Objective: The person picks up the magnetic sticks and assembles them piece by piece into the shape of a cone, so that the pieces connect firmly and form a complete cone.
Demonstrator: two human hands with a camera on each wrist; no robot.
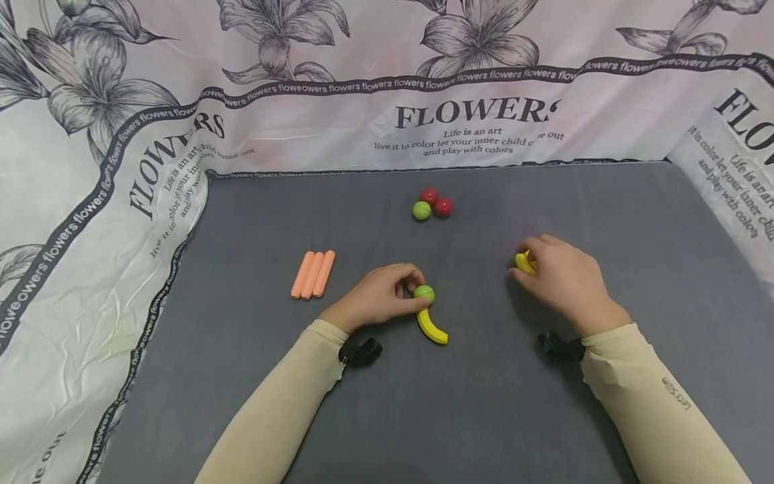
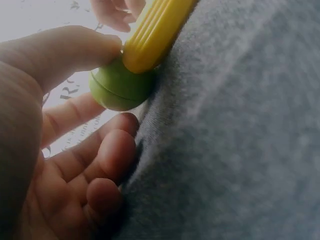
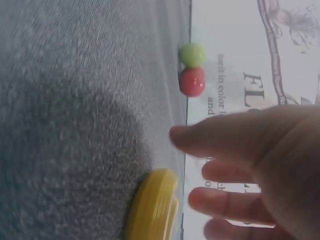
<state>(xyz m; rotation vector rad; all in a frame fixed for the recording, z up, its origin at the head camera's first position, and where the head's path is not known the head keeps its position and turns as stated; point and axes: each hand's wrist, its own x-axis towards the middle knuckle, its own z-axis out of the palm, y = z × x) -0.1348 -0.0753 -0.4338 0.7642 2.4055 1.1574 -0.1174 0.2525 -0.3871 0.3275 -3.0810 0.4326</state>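
In the head view my left hand (image 1: pixel 383 294) pinches a small green ball (image 1: pixel 425 294) between thumb and index finger, low over the grey cloth. A curved yellow toy banana (image 1: pixel 433 328) lies against the ball's near side, its ribbed end overlapping the ball in the left wrist view. My right hand (image 1: pixel 565 279) is over a second toy banana (image 1: pixel 525 263), partly hidden by the fingers in the head view. Seen from the right wrist, thumb and fingers (image 3: pixel 220 200) are spread apart, with the yellow banana (image 3: pixel 154 207) beside them.
Two red balls (image 1: pixel 443 208) and another green ball (image 1: pixel 421 210) sit together toward the back. Several pinkish-orange sticks (image 1: pixel 312 275) lie side by side at the left. Flower-printed sheeting (image 1: pixel 363 134) borders the grey cloth (image 1: pixel 363 430) at the back and sides.
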